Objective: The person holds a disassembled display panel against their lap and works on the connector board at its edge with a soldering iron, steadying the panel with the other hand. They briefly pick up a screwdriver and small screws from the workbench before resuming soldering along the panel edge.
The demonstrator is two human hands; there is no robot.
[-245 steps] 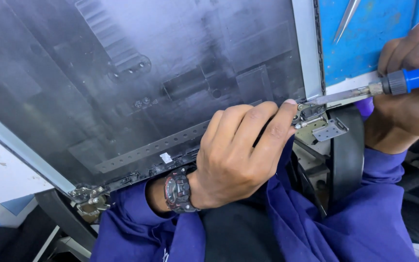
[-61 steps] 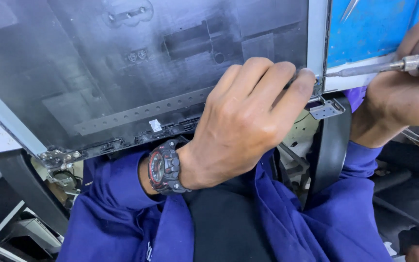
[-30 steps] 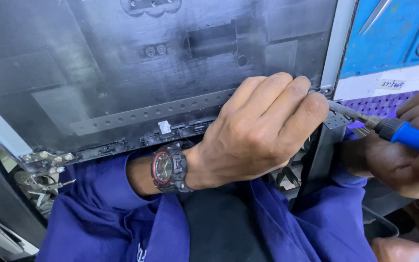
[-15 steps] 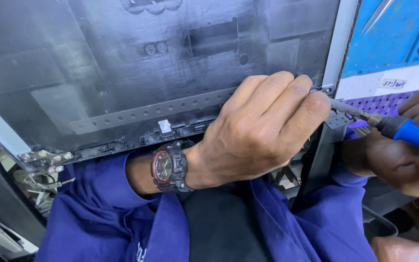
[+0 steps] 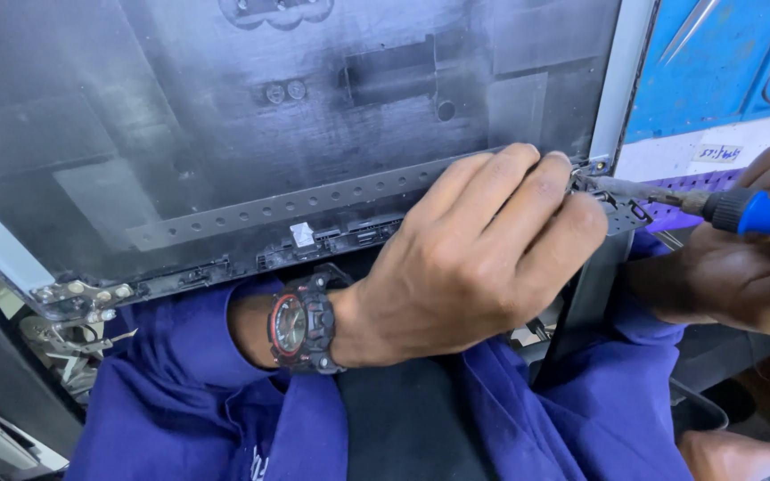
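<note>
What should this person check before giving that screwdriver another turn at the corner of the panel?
1. Left hand steadying the panel at its lower edge: ok.
2. Right hand gripping the screwdriver by its blue handle: ok.
3. Tip reaching the hinge bracket at the corner: ok.
4. Tip seated in a screw head: cannot tell, the fingers hide it.
5. Fingers clear of the tip: not ok, they sit right beside it.
6. Other hinge attached at the far corner: cannot tell.
</note>
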